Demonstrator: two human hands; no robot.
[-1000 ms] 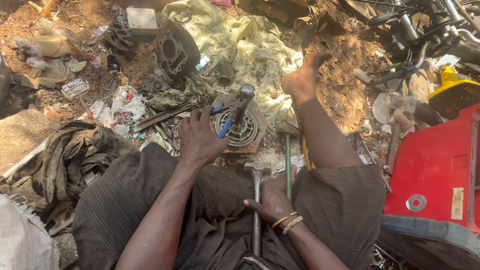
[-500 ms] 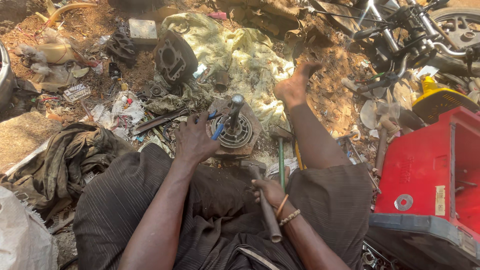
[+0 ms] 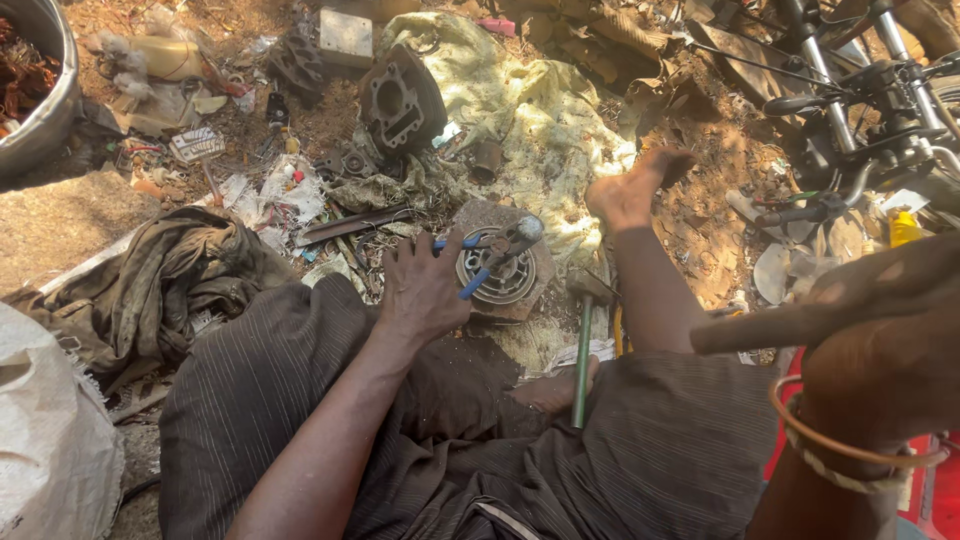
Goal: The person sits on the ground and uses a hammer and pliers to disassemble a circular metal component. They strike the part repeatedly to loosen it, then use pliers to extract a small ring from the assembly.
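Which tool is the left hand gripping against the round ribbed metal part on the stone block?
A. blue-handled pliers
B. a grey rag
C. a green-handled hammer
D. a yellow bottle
A: the left hand grips the blue-handled pliers, whose jaws sit over the round ribbed metal part; the green-handled hammer lies untouched beside it.

Dirt ground [image 3: 70,215] carries engine cylinder [image 3: 400,100], yellowish cloth [image 3: 540,130], dark rags [image 3: 170,280], green-handled hammer [image 3: 583,340], scattered scrap.

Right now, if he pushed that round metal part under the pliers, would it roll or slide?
The round metal part lies flat on a stone block, so it would likely slide, not roll. It looks like solid metal, probably heavy and stiff. The left hand steadies it with blue-handled pliers.
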